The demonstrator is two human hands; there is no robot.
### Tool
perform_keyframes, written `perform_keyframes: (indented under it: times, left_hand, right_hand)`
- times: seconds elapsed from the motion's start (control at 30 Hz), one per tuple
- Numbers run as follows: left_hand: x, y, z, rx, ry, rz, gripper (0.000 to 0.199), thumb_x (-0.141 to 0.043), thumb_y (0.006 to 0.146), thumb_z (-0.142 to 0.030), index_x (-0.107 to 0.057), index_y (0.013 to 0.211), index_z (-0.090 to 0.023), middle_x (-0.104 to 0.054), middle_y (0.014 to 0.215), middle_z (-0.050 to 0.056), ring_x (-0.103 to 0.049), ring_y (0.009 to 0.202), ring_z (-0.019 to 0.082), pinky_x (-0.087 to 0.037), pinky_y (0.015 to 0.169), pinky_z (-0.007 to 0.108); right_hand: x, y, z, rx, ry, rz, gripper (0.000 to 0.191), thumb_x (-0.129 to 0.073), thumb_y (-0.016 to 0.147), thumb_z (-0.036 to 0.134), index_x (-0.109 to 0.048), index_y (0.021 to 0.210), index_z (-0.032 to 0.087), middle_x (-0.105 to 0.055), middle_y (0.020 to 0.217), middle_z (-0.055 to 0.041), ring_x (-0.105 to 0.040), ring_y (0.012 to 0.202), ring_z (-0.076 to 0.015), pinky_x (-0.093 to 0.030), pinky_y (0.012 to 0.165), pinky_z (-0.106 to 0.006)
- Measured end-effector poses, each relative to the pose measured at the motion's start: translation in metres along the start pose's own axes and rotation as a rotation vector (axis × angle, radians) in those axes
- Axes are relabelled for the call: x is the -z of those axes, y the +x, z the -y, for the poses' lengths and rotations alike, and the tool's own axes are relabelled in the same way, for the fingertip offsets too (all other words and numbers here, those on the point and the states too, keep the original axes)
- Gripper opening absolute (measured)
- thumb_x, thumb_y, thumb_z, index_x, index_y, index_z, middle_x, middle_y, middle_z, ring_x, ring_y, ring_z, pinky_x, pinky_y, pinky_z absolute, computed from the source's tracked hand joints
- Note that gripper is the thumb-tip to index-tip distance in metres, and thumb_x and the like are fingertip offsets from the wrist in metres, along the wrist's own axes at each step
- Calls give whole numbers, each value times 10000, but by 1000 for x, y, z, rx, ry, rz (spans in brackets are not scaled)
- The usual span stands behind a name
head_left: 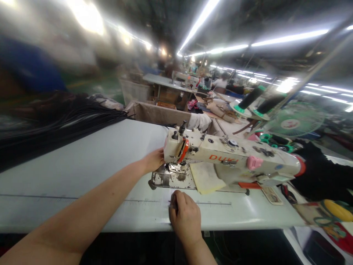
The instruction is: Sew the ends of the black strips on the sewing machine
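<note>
A white sewing machine (pixel 220 152) with orange lettering stands on the pale table. My left hand (pixel 154 160) reaches to the left end of its head, beside the needle area; its fingertips are hidden behind the machine, so their grip does not show. Below the worn metal needle plate (pixel 176 180), near the table's front edge, my right hand (pixel 186 215) is closed. A small dark metal tool (pixel 173 201) with a pointed tip pokes out between its thumb and fingers; its kind is unclear. A yellowish cloth (pixel 206 177) lies against the machine bed.
Long black strips (pixel 63 129) are heaped along the table's left side. A printed ruler (pixel 138 202) runs along the front. Thread cones (pixel 250 98) and a green fan (pixel 295 121) stand behind the machine. A fabric-lined bin (pixel 154 115) adjoins the far edge.
</note>
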State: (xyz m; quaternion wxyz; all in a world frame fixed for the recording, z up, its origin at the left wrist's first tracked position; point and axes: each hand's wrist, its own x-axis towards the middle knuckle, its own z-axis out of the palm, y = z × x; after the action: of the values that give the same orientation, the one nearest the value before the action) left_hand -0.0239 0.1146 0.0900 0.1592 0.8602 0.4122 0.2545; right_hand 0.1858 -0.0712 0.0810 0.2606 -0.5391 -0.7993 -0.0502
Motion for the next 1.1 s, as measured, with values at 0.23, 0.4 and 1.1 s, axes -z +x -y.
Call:
perform_keyframes:
  times: [0.23, 0.4, 1.1]
  left_hand:
    - [17, -12, 6, 35, 62, 39, 255, -671, 885, -264, -740, 1127, -222, -709, 1271, 80, -603, 1246, 277, -452, 1137, 428]
    - [19, -33, 1, 108, 55, 2, 152, -672, 879, -223, -779, 984, -248, -740, 1123, 54, -659, 1088, 244, -510, 1034, 393]
    - [13, -64, -45, 409, -23, -41, 173, -693, 864, -233, -824, 976, -252, -708, 923, 20, -704, 804, 173, -550, 780, 279]
  right_hand:
    - [-3, -1, -1, -5, 8, -8, 278, -504, 834, 97, -600, 1077, 194, -637, 824, -36, -551, 742, -209, -376, 677, -316]
    - [-2, 0, 0, 3, -11, -13, 302, -508, 819, 86, -603, 1086, 190, -643, 821, -35, -555, 741, -211, -384, 671, -317]
    - [-2, 1, 0, 3, -3, -3, 261, -502, 829, 83, -598, 1046, 192, -619, 797, -27, -539, 735, -209, -361, 674, -318]
